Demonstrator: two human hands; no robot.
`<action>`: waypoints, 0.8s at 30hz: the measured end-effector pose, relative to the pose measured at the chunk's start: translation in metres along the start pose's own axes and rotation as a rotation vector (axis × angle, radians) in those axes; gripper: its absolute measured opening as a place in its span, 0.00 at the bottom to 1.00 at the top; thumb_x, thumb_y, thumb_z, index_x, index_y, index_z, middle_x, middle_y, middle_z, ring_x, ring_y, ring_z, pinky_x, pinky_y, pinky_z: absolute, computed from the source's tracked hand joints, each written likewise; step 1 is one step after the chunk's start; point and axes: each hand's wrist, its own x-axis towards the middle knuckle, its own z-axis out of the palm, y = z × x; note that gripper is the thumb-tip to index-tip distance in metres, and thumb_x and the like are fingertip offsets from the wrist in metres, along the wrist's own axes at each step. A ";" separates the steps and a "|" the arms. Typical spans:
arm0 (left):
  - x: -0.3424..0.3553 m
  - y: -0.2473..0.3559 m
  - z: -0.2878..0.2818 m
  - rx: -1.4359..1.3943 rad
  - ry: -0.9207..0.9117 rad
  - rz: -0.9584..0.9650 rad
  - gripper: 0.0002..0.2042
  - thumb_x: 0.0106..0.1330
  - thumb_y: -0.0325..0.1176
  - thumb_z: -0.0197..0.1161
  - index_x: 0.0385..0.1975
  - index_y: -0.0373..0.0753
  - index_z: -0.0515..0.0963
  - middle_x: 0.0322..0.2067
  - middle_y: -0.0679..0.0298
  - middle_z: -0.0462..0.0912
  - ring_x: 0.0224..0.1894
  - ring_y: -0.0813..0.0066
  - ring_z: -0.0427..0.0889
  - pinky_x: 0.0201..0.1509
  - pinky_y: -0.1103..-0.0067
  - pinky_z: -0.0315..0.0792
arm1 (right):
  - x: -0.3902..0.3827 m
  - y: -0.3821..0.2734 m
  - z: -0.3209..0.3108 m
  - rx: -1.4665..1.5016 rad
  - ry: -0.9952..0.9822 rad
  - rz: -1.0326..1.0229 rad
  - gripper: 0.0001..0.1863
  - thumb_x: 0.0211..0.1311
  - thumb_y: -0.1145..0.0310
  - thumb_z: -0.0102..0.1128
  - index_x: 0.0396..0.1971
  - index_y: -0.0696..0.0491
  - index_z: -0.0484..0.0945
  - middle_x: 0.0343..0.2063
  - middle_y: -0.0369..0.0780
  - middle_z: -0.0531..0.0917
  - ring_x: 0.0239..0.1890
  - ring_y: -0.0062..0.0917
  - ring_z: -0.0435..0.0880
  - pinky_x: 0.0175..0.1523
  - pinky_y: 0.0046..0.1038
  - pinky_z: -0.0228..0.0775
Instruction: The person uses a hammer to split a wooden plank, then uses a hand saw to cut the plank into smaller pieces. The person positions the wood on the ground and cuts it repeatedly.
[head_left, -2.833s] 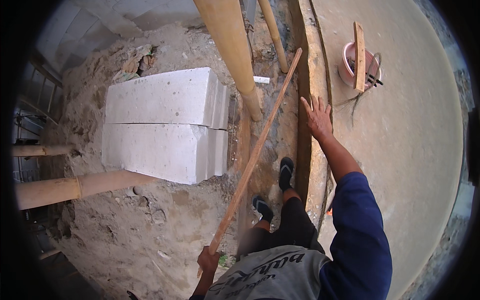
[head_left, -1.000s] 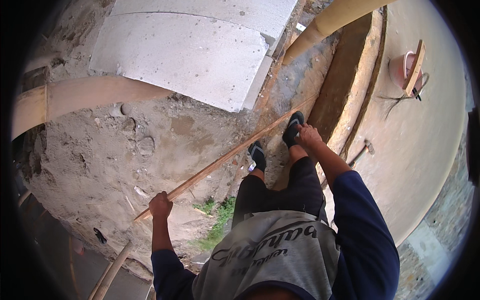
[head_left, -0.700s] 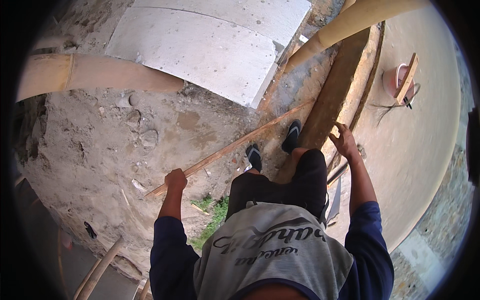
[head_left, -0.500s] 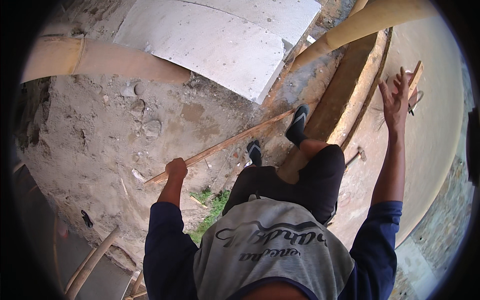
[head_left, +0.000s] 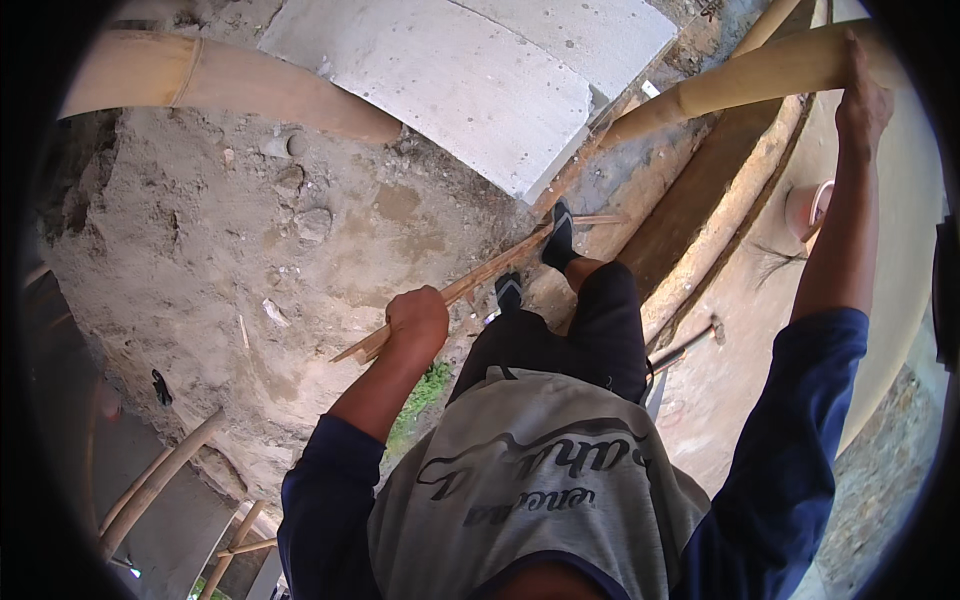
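Observation:
A long, thin wooden strip (head_left: 490,268) runs slantwise above the ground, and my left hand (head_left: 418,318) is closed round it near its lower-left end. My right hand (head_left: 864,108) is stretched up to the far right, with its fingers against a thick bamboo pole (head_left: 760,75) and seemingly wrapped over it. Below that forearm, a small pinkish bucket (head_left: 803,208) sits on the smooth surface, partly hidden by the arm. A hammer (head_left: 712,332) lies on the same surface beside my right leg.
Pale grey slabs (head_left: 470,90) lie ahead, between the bamboo pole and another bamboo pole (head_left: 240,82) at left. A raised rough ledge (head_left: 720,205) runs by my right foot. Rubble and stones (head_left: 312,222) cover the ground at left. Wooden poles (head_left: 165,480) stand at lower left.
My right hand has moved up from beside the bucket to the bamboo pole. My left hand has shifted right and slightly up with the wooden strip in it.

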 end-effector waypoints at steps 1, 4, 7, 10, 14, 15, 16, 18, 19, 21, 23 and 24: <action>-0.008 0.045 -0.044 0.128 -0.115 0.030 0.11 0.64 0.30 0.56 0.40 0.37 0.84 0.40 0.50 0.86 0.44 0.55 0.87 0.46 0.68 0.80 | 0.000 -0.002 -0.006 0.028 0.012 0.001 0.19 0.70 0.68 0.52 0.60 0.43 0.75 0.51 0.44 0.81 0.53 0.37 0.79 0.58 0.33 0.70; 0.015 0.039 -0.079 0.381 -0.006 0.123 0.11 0.62 0.32 0.59 0.40 0.41 0.85 0.39 0.55 0.87 0.43 0.60 0.87 0.43 0.69 0.80 | 0.014 -0.042 0.001 0.387 0.067 0.284 0.23 0.65 0.63 0.61 0.59 0.49 0.73 0.49 0.45 0.80 0.50 0.34 0.80 0.54 0.32 0.71; 0.040 -0.043 -0.051 0.385 0.009 0.152 0.12 0.56 0.37 0.64 0.39 0.41 0.84 0.38 0.58 0.87 0.43 0.62 0.86 0.47 0.68 0.78 | 0.045 -0.069 0.005 1.090 0.241 0.591 0.32 0.55 0.63 0.72 0.57 0.58 0.67 0.43 0.41 0.81 0.43 0.27 0.82 0.47 0.30 0.77; 0.007 -0.075 -0.010 0.262 -0.090 0.040 0.23 0.53 0.49 0.68 0.44 0.41 0.81 0.44 0.55 0.85 0.47 0.58 0.84 0.52 0.66 0.77 | 0.027 -0.066 0.008 1.101 0.302 0.558 0.38 0.54 0.62 0.74 0.61 0.57 0.63 0.45 0.41 0.80 0.44 0.27 0.80 0.48 0.28 0.77; -0.042 -0.125 0.059 -0.056 -0.119 0.012 0.24 0.50 0.54 0.70 0.39 0.41 0.83 0.35 0.52 0.86 0.41 0.54 0.84 0.46 0.64 0.77 | 0.024 -0.062 -0.031 0.973 0.085 0.790 0.41 0.52 0.61 0.75 0.62 0.57 0.62 0.47 0.42 0.78 0.45 0.30 0.79 0.51 0.32 0.76; -0.055 -0.119 0.067 -0.080 -0.122 0.004 0.23 0.50 0.54 0.70 0.38 0.42 0.83 0.34 0.52 0.86 0.39 0.53 0.85 0.44 0.64 0.77 | 0.007 -0.055 -0.032 0.929 0.072 0.824 0.40 0.53 0.61 0.74 0.62 0.57 0.63 0.47 0.43 0.79 0.46 0.31 0.79 0.52 0.32 0.75; -0.071 -0.115 0.073 -0.156 -0.145 -0.014 0.24 0.49 0.55 0.69 0.37 0.42 0.83 0.33 0.53 0.86 0.38 0.54 0.85 0.43 0.64 0.76 | -0.027 -0.052 -0.028 0.909 0.063 0.872 0.38 0.53 0.62 0.74 0.61 0.57 0.64 0.48 0.44 0.79 0.46 0.32 0.79 0.53 0.33 0.74; -0.119 -0.099 0.074 -0.271 -0.172 -0.094 0.23 0.52 0.55 0.71 0.38 0.42 0.83 0.31 0.54 0.86 0.35 0.55 0.85 0.40 0.68 0.76 | -0.118 -0.068 0.008 0.938 -0.018 1.035 0.35 0.54 0.62 0.72 0.59 0.58 0.67 0.48 0.46 0.79 0.48 0.35 0.79 0.54 0.34 0.73; -0.117 -0.084 0.079 -0.307 -0.164 -0.066 0.23 0.52 0.54 0.71 0.39 0.42 0.83 0.31 0.54 0.86 0.35 0.55 0.85 0.40 0.68 0.76 | -0.172 -0.077 0.013 0.903 -0.103 1.132 0.34 0.54 0.62 0.71 0.58 0.58 0.68 0.48 0.47 0.79 0.49 0.37 0.79 0.55 0.34 0.72; -0.104 -0.058 0.094 -0.317 -0.181 0.008 0.23 0.53 0.54 0.71 0.40 0.42 0.83 0.31 0.54 0.86 0.36 0.56 0.85 0.41 0.68 0.76 | -0.296 -0.127 0.016 0.860 -0.361 1.351 0.31 0.55 0.63 0.70 0.56 0.59 0.70 0.48 0.49 0.79 0.50 0.40 0.78 0.57 0.36 0.71; -0.072 -0.028 0.116 -0.342 -0.225 0.092 0.25 0.54 0.55 0.70 0.41 0.41 0.82 0.32 0.53 0.85 0.37 0.54 0.85 0.42 0.66 0.76 | -0.419 -0.208 -0.006 0.867 -0.680 1.541 0.28 0.55 0.63 0.68 0.54 0.59 0.73 0.49 0.51 0.79 0.52 0.43 0.78 0.59 0.37 0.70; -0.058 -0.013 0.127 -0.397 -0.258 0.123 0.25 0.55 0.55 0.69 0.42 0.40 0.81 0.33 0.52 0.85 0.38 0.52 0.85 0.43 0.65 0.76 | -0.466 -0.250 -0.026 0.892 -0.831 1.601 0.27 0.56 0.63 0.67 0.53 0.59 0.74 0.49 0.52 0.79 0.52 0.44 0.78 0.59 0.37 0.69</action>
